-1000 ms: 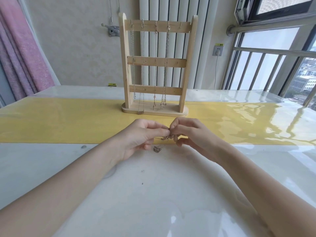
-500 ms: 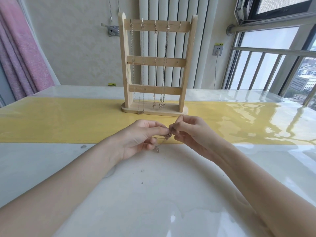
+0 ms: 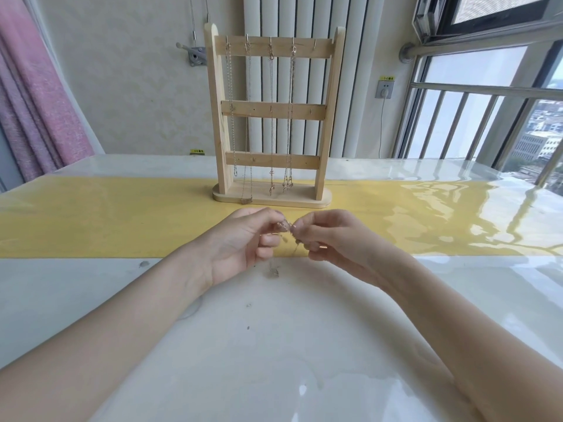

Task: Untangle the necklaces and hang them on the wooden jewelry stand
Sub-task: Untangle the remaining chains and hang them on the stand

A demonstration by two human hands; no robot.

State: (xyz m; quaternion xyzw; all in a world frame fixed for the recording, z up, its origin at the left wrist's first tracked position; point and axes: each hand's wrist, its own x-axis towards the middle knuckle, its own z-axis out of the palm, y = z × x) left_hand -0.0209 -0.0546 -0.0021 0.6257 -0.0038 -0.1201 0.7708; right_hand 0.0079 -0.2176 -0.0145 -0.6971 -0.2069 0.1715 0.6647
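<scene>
Pink curtain [image 3: 36, 95], radiator [image 3: 304, 25] (white), barred window [image 3: 487, 123]

Small yellow stickers [image 3: 388, 77] bear print too small to read.

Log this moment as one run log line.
both hands: left hand, right hand pinch tangled necklace | jewelry stand: four chains hung | step: untangling

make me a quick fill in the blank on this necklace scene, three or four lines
1. The pale wooden jewelry stand rests on a ____ strip across the glossy white table.
2. ____ thin metal chains already hang from its top bar.
3. Left hand and right hand pinch one tangled thin necklace ____ the table.
4. The free hook is at the bar's ____ end.

Missing: yellow; four; above; right
</scene>
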